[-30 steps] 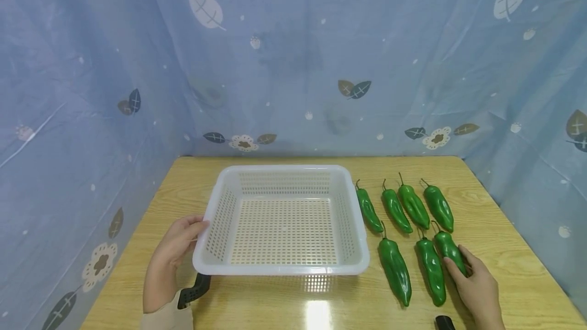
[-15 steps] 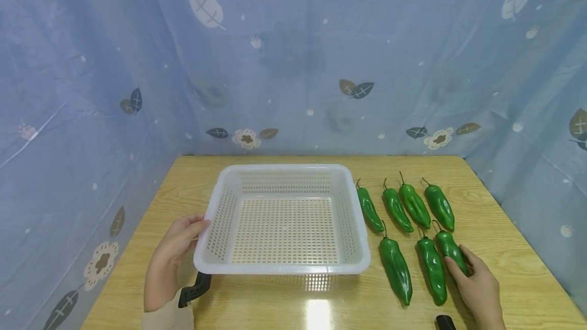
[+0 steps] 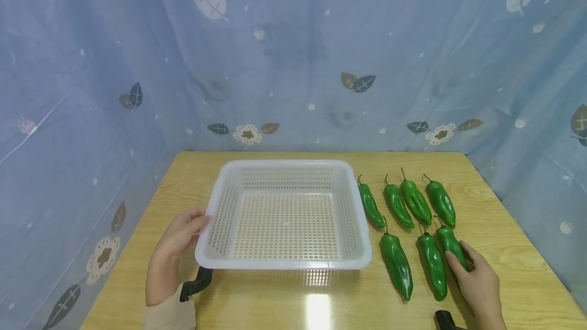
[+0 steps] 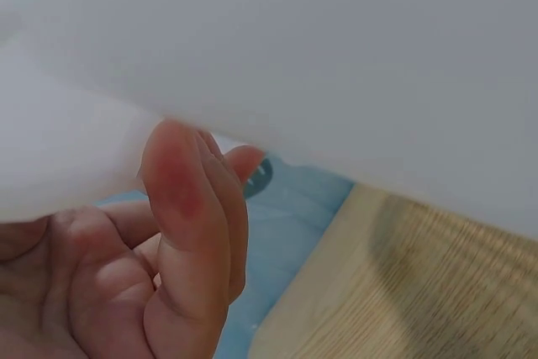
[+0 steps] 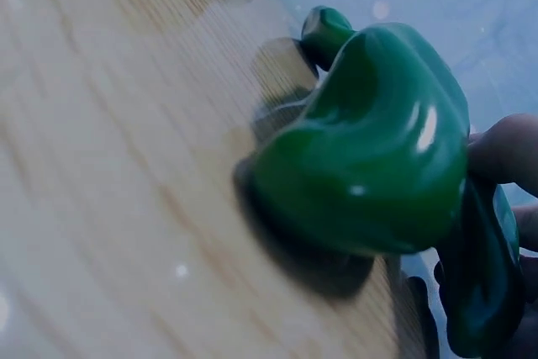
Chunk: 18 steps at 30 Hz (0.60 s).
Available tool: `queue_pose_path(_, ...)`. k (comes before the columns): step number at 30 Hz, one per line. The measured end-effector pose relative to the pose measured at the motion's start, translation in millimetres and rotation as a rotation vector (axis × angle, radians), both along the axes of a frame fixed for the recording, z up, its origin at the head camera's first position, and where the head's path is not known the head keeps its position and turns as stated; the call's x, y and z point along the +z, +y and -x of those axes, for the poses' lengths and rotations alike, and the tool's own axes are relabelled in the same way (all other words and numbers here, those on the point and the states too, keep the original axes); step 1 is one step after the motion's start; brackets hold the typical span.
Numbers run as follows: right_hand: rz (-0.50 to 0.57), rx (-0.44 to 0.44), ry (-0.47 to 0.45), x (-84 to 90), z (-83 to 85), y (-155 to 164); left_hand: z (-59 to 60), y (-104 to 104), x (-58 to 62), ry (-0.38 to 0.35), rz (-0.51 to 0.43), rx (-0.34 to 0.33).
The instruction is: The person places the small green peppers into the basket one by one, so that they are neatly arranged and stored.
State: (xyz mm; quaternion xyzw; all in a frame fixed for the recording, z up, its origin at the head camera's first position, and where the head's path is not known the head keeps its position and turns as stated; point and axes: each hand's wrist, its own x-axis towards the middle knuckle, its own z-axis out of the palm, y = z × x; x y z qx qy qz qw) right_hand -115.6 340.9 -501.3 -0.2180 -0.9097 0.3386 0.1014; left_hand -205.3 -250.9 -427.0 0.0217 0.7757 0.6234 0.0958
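Note:
My left hand (image 3: pixel 179 236) grips the left rim of a white perforated plastic basket (image 3: pixel 284 265), thumb over the edge. In the left wrist view, the curled fingers (image 4: pixel 189 208) meet the basket's pale wall (image 4: pixel 403 65) from below. At the right, my right hand (image 3: pixel 479 281) holds the lower end of a long green pepper (image 3: pixel 449 243) between thumb and fingers, the pepper lying on the table. Right beside it lies another green pepper (image 3: pixel 432 266), which looms large in the right wrist view. There, part of the held pepper (image 5: pixel 479 283) shows next to the thumb (image 5: pixel 508 153).
Several more green peppers lie in rows right of the basket, among them a front one (image 3: pixel 396 266) and a back one (image 3: pixel 441 202). All rest on a wooden table (image 3: pixel 257 299). Blue patterned cloth (image 3: pixel 293 65) encloses the back and sides.
The head view has tilted slightly, so the whole scene sits a little higher in the frame. Both hands keep their places on the basket and the pepper.

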Motion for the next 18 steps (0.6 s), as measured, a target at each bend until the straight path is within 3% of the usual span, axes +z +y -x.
queue_pose_path(18,-0.004,0.023,0.055,16.1,2.1,-2,1.5,3,-0.1,-0.01,0.025,0.031)
